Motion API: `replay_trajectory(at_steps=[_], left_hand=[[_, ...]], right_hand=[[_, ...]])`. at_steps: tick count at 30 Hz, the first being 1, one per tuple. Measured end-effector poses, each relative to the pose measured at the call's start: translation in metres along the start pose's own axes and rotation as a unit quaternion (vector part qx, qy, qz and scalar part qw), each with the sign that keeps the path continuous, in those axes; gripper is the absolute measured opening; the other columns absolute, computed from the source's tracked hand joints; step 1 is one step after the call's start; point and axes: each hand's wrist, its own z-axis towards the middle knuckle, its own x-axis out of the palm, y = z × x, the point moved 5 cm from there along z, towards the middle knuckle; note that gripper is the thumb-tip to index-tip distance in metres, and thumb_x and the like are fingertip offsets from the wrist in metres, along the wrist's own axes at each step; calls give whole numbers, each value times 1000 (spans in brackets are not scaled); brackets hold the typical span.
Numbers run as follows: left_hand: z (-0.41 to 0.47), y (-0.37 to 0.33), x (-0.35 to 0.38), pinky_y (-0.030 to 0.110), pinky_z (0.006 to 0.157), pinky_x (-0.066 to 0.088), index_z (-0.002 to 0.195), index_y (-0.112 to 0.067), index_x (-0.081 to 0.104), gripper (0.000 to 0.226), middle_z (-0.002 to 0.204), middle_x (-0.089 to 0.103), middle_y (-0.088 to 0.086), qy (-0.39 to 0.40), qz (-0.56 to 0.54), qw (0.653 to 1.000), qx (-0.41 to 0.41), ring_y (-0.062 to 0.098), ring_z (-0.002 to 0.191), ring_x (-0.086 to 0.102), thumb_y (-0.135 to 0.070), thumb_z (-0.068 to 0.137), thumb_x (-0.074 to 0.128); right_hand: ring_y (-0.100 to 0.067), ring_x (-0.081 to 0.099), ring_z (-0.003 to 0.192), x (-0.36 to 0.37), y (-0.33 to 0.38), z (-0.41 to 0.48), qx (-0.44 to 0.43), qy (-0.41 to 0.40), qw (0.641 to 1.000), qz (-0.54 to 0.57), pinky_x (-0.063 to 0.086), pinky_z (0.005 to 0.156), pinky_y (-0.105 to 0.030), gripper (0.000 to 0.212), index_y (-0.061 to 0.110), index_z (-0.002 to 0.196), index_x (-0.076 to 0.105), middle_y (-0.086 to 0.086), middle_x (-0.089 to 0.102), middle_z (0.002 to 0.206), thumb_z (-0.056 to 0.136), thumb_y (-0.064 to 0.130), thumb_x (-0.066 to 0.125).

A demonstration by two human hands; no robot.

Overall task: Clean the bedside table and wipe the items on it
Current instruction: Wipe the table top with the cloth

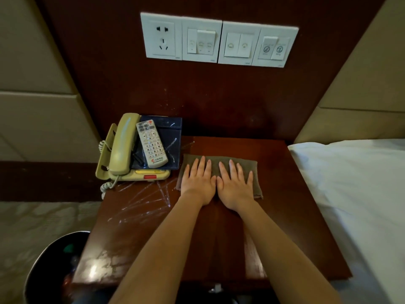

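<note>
A folded brown cloth (pixel 245 164) lies flat on the dark red wooden bedside table (pixel 291 194). My left hand (pixel 199 181) and my right hand (pixel 235 183) press on it side by side, fingers straight and spread. At the table's back left stands a beige corded telephone (pixel 122 148) with its handset on the cradle. A white remote control (pixel 151 144) lies on a dark blue tray (pixel 173 132) beside the handset. White streaks and smears (pixel 144 200) cover the table's left part and the tray.
A white bed (pixel 355 189) borders the table on the right. A black waste bin (pixel 54 266) stands at the lower left on patterned carpet. A socket and switch panel (pixel 219 40) is on the wooden wall above. Padded beige headboards flank both sides.
</note>
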Motion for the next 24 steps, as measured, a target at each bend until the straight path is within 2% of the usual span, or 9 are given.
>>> replay_trajectory(at_steps=[14, 24], left_hand=[[-146, -2, 27, 38, 118, -9, 152, -17, -9, 57, 159, -17, 2, 14, 1, 1000, -9, 19, 146, -16, -40, 103, 11], [-192, -3, 37, 38, 117, -10, 151, -18, -11, 57, 158, -19, 2, 21, 4, 1000, -8, 19, 145, -19, -41, 103, 9]], right_hand=[[-20, -14, 147, 32, 17, -141, -15, 34, 999, 7, -11, 116, -52, 54, 32, 152, -5, 0, -15, 160, 102, 44, 10], [-20, -17, 146, 40, 22, -183, -29, 52, 998, -5, -12, 116, -51, 54, 32, 151, -9, 0, -18, 159, 102, 44, 9]])
